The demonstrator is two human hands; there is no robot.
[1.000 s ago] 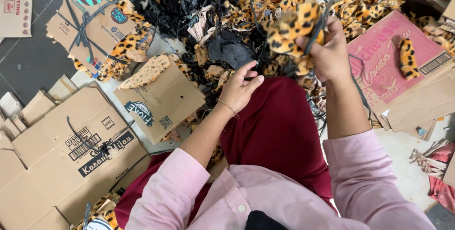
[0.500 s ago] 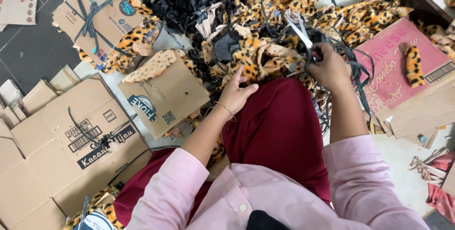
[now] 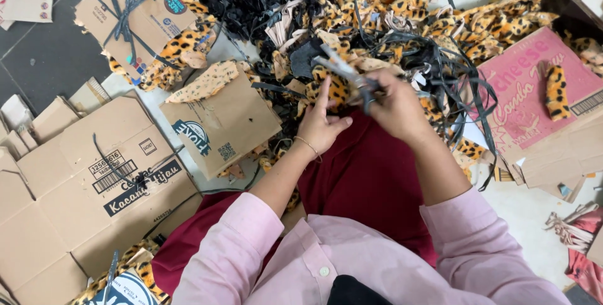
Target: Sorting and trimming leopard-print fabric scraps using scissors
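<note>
Leopard-print scrap [image 3: 333, 88] under left hand [image 3: 323, 126]

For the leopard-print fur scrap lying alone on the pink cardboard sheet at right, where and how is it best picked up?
Probably pinch the leopard-print fur scrap across its narrow middle, coming straight down from above. It is a long strip lying flat, roughly upright in the view, on the pink cardboard sheet, apart from the tangled pile, so both long edges appear free. The right hand is nearer but holds scissors.

Both forearms reach forward, left hand [image 3: 321, 124] fingers extended flat, right hand [image 3: 394, 105] curled in a closed grip.
</note>
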